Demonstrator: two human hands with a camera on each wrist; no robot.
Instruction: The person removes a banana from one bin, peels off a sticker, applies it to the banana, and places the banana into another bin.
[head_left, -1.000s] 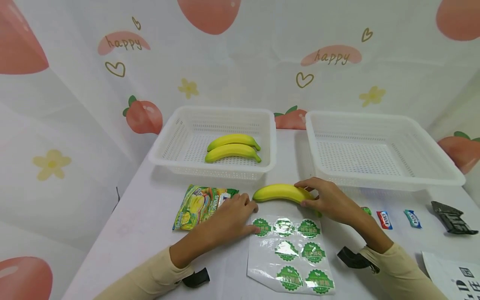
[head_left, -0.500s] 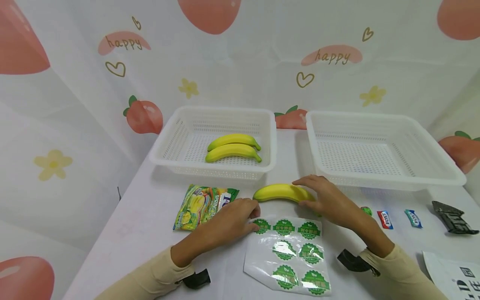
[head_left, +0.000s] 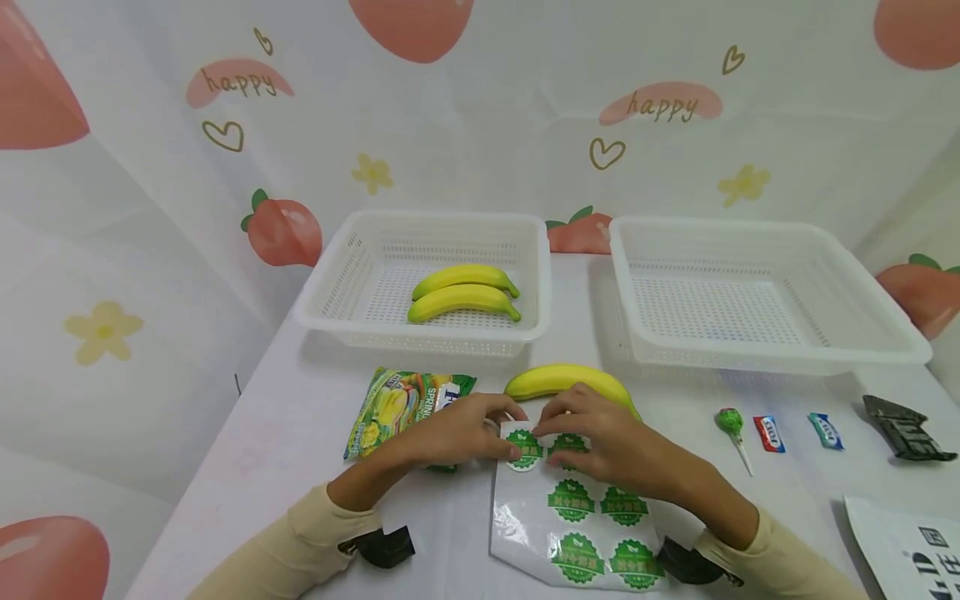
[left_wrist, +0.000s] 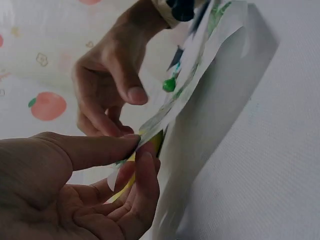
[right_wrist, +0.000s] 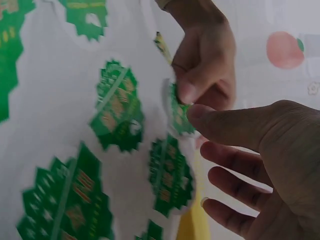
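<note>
A white sheet of round green stickers (head_left: pixel 525 521) lies before me, its far left corner lifted. My left hand (head_left: pixel 457 433) pinches that corner between thumb and index finger, as the left wrist view shows. Beside it, my right hand (head_left: pixel 618 442) reaches over the sheet's top. Its thumb tip is right at a corner sticker (right_wrist: pixel 180 112) in the right wrist view, while its other fingers stay apart from the thumb. A yellow banana (head_left: pixel 558 379) rests just beyond both hands, partly hidden by the right one.
Two bananas (head_left: pixel 463 302) lie in the left white basket (head_left: pixel 420 333); another white basket (head_left: pixel 765 354) stands right. A green and yellow candy bag (head_left: pixel 397 408) is beside my left hand. Rightward are a lollipop (head_left: pixel 729 421), small wrapped candies (head_left: pixel 769 434), and a black packet (head_left: pixel 903 429).
My right hand has left the banana and moved left and nearer, to the sheet's top edge by my left hand. The lollipop has come into full view. The banana stays put.
</note>
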